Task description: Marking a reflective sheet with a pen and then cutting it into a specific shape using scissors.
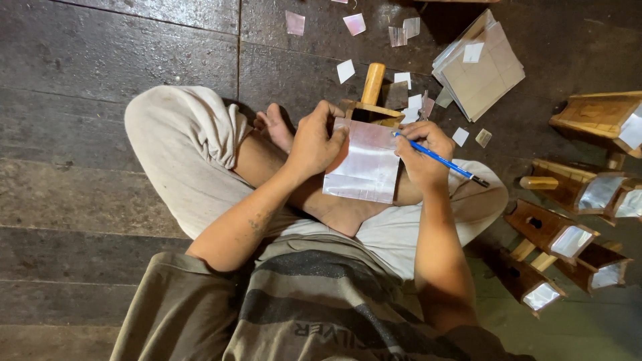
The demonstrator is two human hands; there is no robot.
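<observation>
Nearest me, my right hand (422, 152) grips a blue pencil (438, 159) at the sheet's (366, 166) right edge; my left hand (314, 142) pinches its left edge.

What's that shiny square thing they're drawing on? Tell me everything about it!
The shiny sheet is a thin, flat, roughly square piece, pale pinkish-silver and glossy. It lies tilted over a small wooden frame above the crossed legs. The left hand presses its left edge; the right hand touches a blue pencil to its upper right edge.
</observation>
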